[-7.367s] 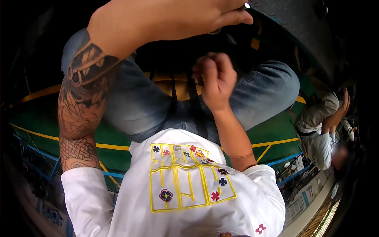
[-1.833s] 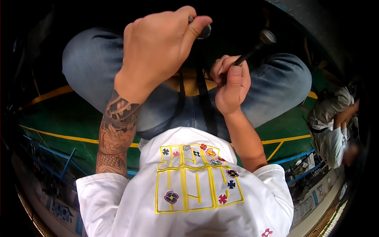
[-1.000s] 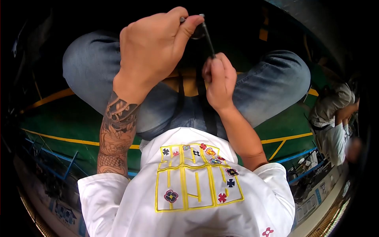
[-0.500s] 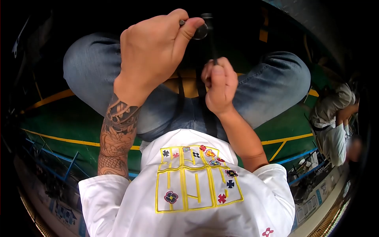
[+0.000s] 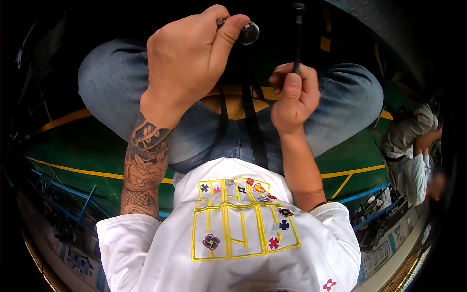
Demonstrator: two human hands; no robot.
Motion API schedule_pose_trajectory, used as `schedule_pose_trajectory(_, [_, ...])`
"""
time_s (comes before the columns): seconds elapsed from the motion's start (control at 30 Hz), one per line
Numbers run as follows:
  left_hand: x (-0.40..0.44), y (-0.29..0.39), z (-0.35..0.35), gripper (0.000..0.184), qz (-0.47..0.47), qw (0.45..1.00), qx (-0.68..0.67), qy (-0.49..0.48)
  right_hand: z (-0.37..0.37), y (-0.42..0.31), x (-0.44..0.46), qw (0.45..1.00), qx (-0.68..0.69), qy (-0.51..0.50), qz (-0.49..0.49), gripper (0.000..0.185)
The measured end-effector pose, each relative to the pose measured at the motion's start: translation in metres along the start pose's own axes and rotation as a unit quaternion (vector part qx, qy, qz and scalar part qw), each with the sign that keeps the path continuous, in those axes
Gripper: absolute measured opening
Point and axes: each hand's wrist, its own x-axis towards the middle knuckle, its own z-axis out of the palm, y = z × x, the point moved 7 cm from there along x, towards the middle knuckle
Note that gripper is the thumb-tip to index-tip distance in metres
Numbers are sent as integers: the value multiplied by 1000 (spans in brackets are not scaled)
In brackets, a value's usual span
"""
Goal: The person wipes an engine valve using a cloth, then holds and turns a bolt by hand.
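My left hand [image 5: 187, 63] is closed around a shiny metal piece with a round, disc-like end [image 5: 249, 33] that shows beyond the thumb. A short rod end sticks out by the index finger; the rest of the piece is hidden in the fist. To the right, my right hand [image 5: 296, 97] grips the thin dark handle of a small hammer [image 5: 298, 41], held upright with its short head at the top edge of the view. A gap separates the hammer from the metal piece.
My jeans-covered knees [image 5: 114, 80] are spread on both sides. Below lies a green floor [image 5: 97, 146] with yellow lines. Another person [image 5: 411, 146] in light clothes is at the right. Blue rails [image 5: 87, 199] run along the left; a dark metal surface [image 5: 374, 29] is at the upper right.
My right hand has moved right and slightly up with the hammer, away from the metal piece. My left hand has shifted only slightly and keeps its grip.
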Motion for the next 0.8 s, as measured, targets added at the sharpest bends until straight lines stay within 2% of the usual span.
schedule_pose_trajectory(0.2, [-1,-4,-1,29,5,1000,-31,1,-22,-23,19,993,-8,46,-113,21])
schedule_pose_trajectory(0.3, [1,-3,-1,31,10,999,-38,17,-27,-28,27,980,-127,24,-152,19])
schedule_pose_trajectory(0.4, [-2,-4,-1,33,2,999,-32,14,-30,-9,27,993,-92,17,-72,17])
schedule_pose_trajectory(0.5, [-1,-6,-1,33,-4,999,-31,5,-32,1,27,998,28,47,9,16])
schedule_pose_trajectory(0.53, [-1,-7,0,32,-6,999,-33,2,-35,7,30,990,103,69,63,18])
schedule_pose_trajectory(0.6, [-1,-5,1,32,-13,999,-45,5,-49,-8,34,990,113,41,78,21])
schedule_pose_trajectory(0.63, [-1,-5,0,32,-15,999,-47,7,-54,-19,35,984,147,69,77,28])
schedule_pose_trajectory(0.67, [-1,-6,-1,32,-14,999,-49,12,-56,-22,36,973,219,40,68,35])
schedule_pose_trajectory(0.77, [1,-6,0,32,-9,998,-58,29,-28,11,21,950,208,-37,230,42])
schedule_pose_trajectory(0.8, [0,-6,-1,32,-3,998,-50,38,-22,26,12,933,208,-14,294,42])
